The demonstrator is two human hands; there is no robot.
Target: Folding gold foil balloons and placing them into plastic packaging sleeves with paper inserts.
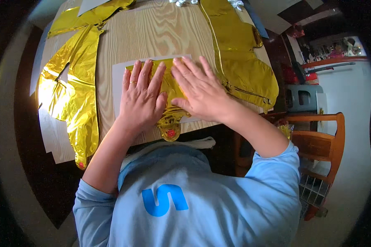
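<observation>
Between my hands, a folded gold foil balloon [168, 84] lies over a white sheet [116, 80] at the near edge of the table. My left hand [141, 96] presses flat on its left part, fingers stretched, a ring on one finger. My right hand [202, 90] lies flat with spread fingers on its right part. Most of the balloon's middle is under my palms. A tab with a red mark [171, 133] sticks out over the table edge toward me.
Flat gold foil balloons lie at the left [76, 86], the far left [82, 18] and the right [243, 53] of the wood-grain table [152, 29]. Small white pieces [183, 2] sit at the far edge. A wooden chair [317, 140] and grey stool [305, 96] stand at the right.
</observation>
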